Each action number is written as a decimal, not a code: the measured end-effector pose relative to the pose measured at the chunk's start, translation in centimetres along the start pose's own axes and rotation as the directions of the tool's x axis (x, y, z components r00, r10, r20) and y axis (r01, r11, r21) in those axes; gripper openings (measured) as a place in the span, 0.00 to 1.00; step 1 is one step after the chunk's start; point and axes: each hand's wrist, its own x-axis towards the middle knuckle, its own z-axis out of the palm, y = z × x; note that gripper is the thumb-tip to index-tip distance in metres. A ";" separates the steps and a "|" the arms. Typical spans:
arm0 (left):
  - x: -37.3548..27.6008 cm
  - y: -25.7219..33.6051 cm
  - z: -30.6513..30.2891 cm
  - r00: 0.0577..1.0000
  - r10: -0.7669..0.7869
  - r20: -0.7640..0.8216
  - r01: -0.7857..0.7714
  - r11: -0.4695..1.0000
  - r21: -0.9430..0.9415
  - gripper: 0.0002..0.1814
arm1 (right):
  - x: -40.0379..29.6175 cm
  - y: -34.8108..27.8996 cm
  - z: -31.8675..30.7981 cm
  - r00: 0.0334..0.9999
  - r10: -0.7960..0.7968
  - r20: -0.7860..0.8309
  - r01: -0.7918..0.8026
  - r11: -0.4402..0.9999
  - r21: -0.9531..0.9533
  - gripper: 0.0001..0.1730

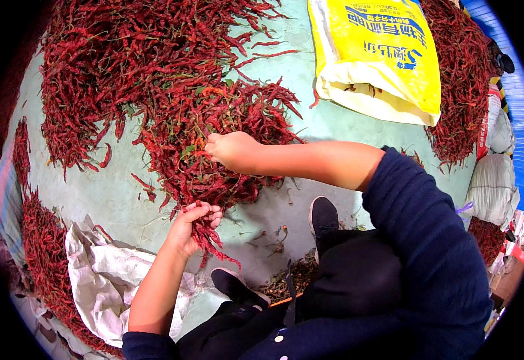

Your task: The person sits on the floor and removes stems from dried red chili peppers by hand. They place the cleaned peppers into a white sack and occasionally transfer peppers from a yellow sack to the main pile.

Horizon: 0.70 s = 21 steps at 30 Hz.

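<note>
A broad heap of dried red chili peppers with some stems and green leaves covers the middle and upper left of the pale floor. Near its lower edge, my left hand is closed around a small bunch of dried red chilies, whose tips hang out below the palm. My right hand is over the middle of the heap, fingers bent and pointing left at the chilies, beside a green leaf. Whether its fingertips pinch a pepper is hidden.
A yellow printed woven sack lies at upper right, its mouth towards me. A crumpled white sack is at lower left. More chili piles line both sides. Stem scraps lie between my shoes. White bundled sacks stand at right.
</note>
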 end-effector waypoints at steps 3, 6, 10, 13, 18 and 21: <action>0.4 0.0 -1.2 0.993 0.071 0.098 -0.064 0.996 -0.069 0.05 | -1.6 -2.1 -2.1 0.987 0.105 -0.120 -0.066 0.953 0.295 0.08; 0.1 0.5 -0.4 0.991 0.101 0.089 -0.094 0.992 -0.085 0.12 | -3.6 -4.4 -3.0 0.980 0.138 -0.141 -0.048 0.861 0.507 0.07; -0.7 0.7 1.4 0.977 0.146 0.155 -0.136 0.988 -0.071 0.14 | -5.4 -6.3 -2.1 0.988 0.156 -0.010 -0.108 0.730 0.674 0.08; -0.9 0.5 1.2 0.976 0.148 0.163 -0.153 0.988 0.020 0.13 | -5.7 -7.0 -1.9 0.986 0.131 0.104 -0.165 0.655 0.738 0.09; -1.4 0.0 1.6 0.980 0.142 0.140 -0.172 0.956 0.239 0.06 | -4.8 -6.9 -2.2 0.955 0.227 0.192 -0.294 0.626 0.722 0.12; -1.4 -1.0 1.7 0.978 0.161 0.132 -0.194 0.934 0.299 0.05 | -4.5 -6.9 -1.3 0.976 0.191 0.110 -0.212 0.676 0.706 0.11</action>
